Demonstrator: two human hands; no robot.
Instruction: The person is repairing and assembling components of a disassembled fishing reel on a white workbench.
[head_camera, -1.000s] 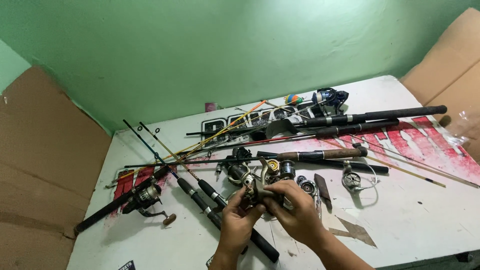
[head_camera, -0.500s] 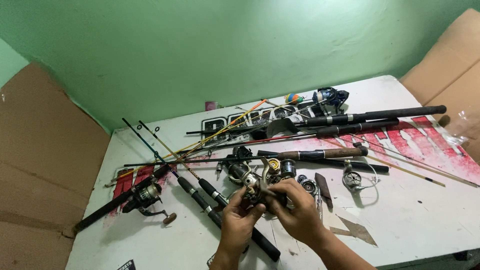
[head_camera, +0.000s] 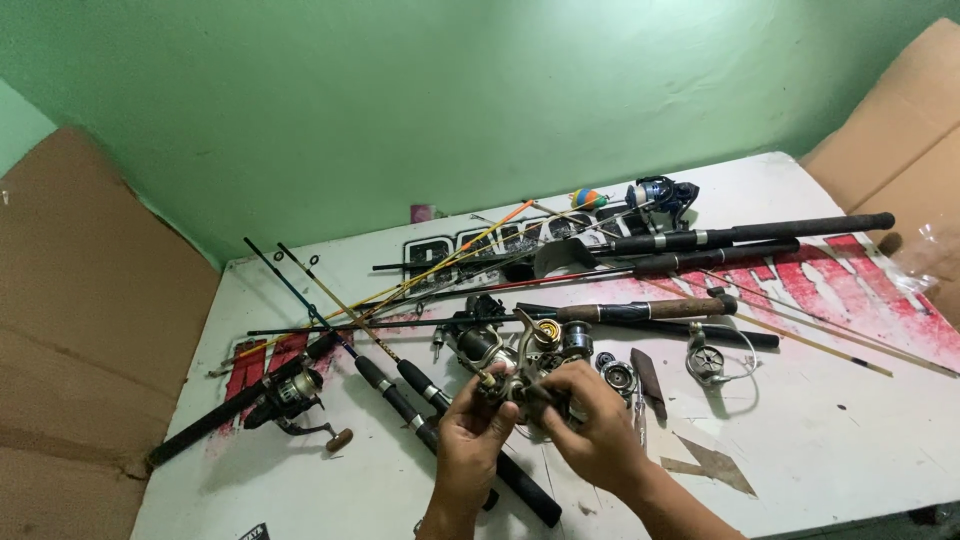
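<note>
Holding a small metal spinning reel (head_camera: 522, 378) between both hands, we keep it just above the white counter (head_camera: 850, 440), near its front edge. Our left hand (head_camera: 470, 440) has its grip clenched on the reel's left side, thumb and fingers wrapped around the body. Our right hand (head_camera: 590, 430) grasps the reel from the right, its fingertips pinched at a small part on the body; which part exactly is too small to tell.

Just beyond the reel lie two loose reel pieces, a brass-topped spool (head_camera: 546, 335) and a round dark part (head_camera: 617, 376), with a brown blade-shaped piece (head_camera: 648, 382) beside them. Further right sits a bare reel frame with a wire bail (head_camera: 712, 360). Under our left wrist runs a black rod butt (head_camera: 515, 478), angled toward the front of the counter. To the left, well apart from our hands, a black spinning reel with a wooden knob (head_camera: 295, 395) is mounted on another dark rod. Across the middle and back of the counter, several rods lie fanned out: a cork-handled rod (head_camera: 650, 308), two long black handles (head_camera: 740, 235) and thin orange and yellow rod tips (head_camera: 440, 262). A blue reel (head_camera: 655, 195) rests at the back, near the green wall (head_camera: 400, 100). Brown cardboard (head_camera: 80, 320) leans at the left.
</note>
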